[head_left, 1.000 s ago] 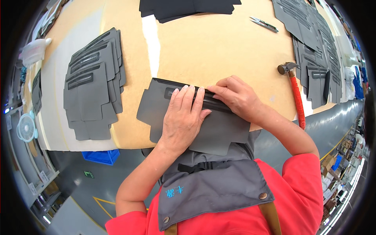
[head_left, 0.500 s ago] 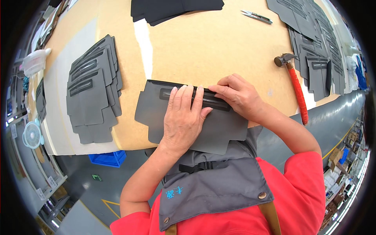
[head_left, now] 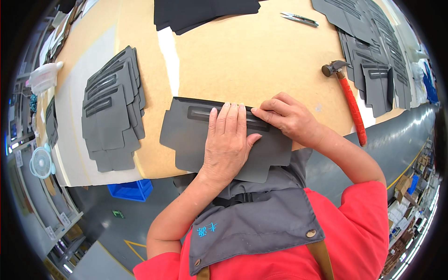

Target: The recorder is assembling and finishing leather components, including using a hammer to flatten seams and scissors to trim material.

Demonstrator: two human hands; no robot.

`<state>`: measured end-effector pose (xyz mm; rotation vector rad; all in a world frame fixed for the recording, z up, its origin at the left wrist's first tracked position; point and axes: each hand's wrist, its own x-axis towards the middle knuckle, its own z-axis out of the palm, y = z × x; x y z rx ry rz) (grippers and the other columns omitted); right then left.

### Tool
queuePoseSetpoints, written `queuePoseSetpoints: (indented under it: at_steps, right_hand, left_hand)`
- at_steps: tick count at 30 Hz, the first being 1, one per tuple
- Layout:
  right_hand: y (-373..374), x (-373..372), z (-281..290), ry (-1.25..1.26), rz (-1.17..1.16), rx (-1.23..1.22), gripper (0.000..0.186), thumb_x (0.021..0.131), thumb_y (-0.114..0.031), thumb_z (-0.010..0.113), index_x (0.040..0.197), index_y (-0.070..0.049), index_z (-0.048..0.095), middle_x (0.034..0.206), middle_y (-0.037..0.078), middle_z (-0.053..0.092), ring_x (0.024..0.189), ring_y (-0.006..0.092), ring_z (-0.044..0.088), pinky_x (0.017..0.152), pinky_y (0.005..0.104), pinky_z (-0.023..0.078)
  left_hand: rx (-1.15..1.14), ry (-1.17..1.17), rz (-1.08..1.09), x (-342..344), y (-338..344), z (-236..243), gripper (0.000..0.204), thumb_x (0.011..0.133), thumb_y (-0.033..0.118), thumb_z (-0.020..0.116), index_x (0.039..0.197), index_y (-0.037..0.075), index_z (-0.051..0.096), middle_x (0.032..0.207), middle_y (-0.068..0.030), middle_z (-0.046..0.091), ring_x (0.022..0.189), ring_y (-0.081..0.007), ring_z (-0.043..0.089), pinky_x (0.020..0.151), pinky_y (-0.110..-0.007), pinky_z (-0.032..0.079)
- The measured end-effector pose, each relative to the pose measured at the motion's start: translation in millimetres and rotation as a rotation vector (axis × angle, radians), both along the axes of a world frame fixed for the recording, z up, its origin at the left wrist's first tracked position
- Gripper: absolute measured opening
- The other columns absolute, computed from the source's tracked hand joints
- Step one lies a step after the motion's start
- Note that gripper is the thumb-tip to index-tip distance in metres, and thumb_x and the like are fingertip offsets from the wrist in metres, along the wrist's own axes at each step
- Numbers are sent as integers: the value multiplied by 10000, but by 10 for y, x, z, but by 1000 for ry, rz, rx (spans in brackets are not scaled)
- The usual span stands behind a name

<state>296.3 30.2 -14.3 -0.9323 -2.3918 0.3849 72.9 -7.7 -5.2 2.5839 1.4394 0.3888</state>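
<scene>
One flat grey cut-out fabric panel lies at the table's near edge, long side running left to right. The left hand presses flat on it; the right hand pinches its top edge. One red-handled hammer lies nearby.

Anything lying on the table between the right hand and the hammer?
No. In the head view, only bare tan tabletop lies between the right hand and the red-handled hammer.

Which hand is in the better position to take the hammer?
Probably the right hand: it lies nearer the hammer, while the left hand presses flat on the grey panel.
</scene>
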Motion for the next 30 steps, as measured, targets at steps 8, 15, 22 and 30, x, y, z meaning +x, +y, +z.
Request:
queuePoseSetpoints:
  at_steps: [8, 15, 22, 30]
  right_hand:
    - [-84, 124, -5, 3, -24, -18, 443, 741, 2, 707, 1177, -71, 750, 1021, 69, 670, 890, 251, 639, 747, 350, 566]
    - [-186, 222, -18, 63, -126, -150, 411, 749, 2, 703, 1157, -38, 730, 1027, 78, 655, 945, 266, 626, 830, 354, 562]
    - [-200, 230, 48, 120, -148, -160, 283, 844, 0, 774, 1122, -41, 738, 994, 83, 665, 913, 253, 657, 750, 355, 570]
    - [-240, 304, 57, 10, -86, -99, 292, 790, 7, 724, 1080, -26, 707, 1006, 92, 662, 921, 274, 645, 789, 373, 557]
  left_hand:
    - [53, 7, -31, 92, -43, -35, 718, 914, 454, 720, 1435, -10, 546, 1410, -214, 504, 1370, -386, 460, 1159, -583, 363]
    - [11, 5, -12, 176, -99, -43, 731, 902, 463, 736, 1458, 33, 535, 1444, -213, 475, 1403, -386, 426, 1174, -628, 313]
    - [-14, -17, -19, 241, -167, -62, 678, 903, 468, 733, 1460, 122, 560, 1464, -205, 464, 1408, -381, 416, 1158, -698, 277]
    - [-18, 23, -11, 237, -174, -56, 688, 900, 484, 731, 1490, 183, 544, 1469, -209, 451, 1418, -375, 402, 1155, -708, 268]
